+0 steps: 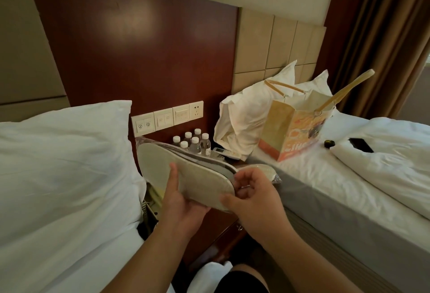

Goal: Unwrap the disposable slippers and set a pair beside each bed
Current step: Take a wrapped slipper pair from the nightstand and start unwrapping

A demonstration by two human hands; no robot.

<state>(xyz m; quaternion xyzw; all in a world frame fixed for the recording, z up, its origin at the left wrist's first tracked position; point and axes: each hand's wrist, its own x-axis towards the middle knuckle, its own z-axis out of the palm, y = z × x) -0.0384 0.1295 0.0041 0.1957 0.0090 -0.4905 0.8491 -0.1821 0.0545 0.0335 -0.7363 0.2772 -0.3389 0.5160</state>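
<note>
Hands with slippers between beds

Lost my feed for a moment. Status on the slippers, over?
Left hand grips slippers from below; right hand pinches the near end. None set by a bed yet. Water bottles just behind, not blocking.

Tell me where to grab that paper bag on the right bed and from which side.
Take the paper bag by its two flat handles, coming from above with one hand. It stands upright on the right bed with its mouth open and both handles sticking up, so pinching them together looks easier than squeezing its thin sides.
</note>
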